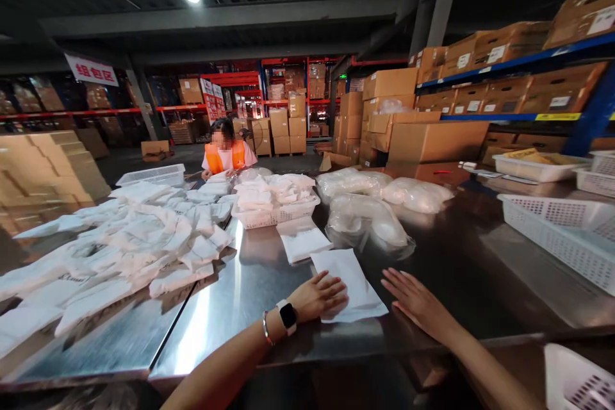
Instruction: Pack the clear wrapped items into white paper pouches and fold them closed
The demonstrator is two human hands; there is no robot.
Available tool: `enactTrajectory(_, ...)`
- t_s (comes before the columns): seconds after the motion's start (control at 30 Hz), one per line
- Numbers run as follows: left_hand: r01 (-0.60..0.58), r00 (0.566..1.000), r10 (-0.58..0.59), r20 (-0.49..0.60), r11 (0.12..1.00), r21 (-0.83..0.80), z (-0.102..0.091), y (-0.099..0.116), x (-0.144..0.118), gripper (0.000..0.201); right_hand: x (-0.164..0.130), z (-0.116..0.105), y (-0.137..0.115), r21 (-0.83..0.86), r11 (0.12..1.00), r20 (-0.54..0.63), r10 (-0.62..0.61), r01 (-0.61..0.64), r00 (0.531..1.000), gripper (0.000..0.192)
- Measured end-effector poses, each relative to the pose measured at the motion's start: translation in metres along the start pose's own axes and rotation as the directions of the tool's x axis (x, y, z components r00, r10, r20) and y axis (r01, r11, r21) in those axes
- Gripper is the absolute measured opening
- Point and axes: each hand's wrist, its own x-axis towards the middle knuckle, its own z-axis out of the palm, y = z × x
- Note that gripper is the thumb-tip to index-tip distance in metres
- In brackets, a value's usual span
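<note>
A flat white packet (358,288), maybe paper or a thin bag, lies on the metal table in front of me. My left hand (318,296), with a watch at the wrist, rests on its left side with the fingers stretched out. Just right of the packet, my right hand (417,298) is held low over the table, fingers extended, with nothing in it. Beyond the packet lies another white packet or small stack (303,240). Clear plastic bags (368,221) with pale contents sit behind that, to the right.
A heap of white packets (120,237) covers the table's left. A white basket (276,213) full of packets stands at the middle back. White perforated baskets (552,221) line the right. A person in an orange vest (225,154) is across the table.
</note>
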Motion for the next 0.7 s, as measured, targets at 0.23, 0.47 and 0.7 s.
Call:
enactTrajectory(0.23,0.043,0.999,-0.039,0.037,0.990,-0.136,-0.005,0.015,-0.015,0.036,0.082,0.025,-0.020,0.265,0.841,-0.045,-0.478,0.472,0.877,0.042)
enactTrajectory(0.47,0.365,0.931,-0.331,0.156,0.829,-0.424,-0.028,0.049,-0.043,0.024,0.034,0.002,-0.071,0.716,0.698,-0.001,-0.047,0.033,0.999,0.036)
enactTrajectory(0.7,0.762,0.559,-0.783,0.273,0.357,-0.540,-0.043,0.084,-0.034,0.032,0.041,-0.035,-0.126,0.746,0.181,0.437,0.592,-0.640,0.677,0.060)
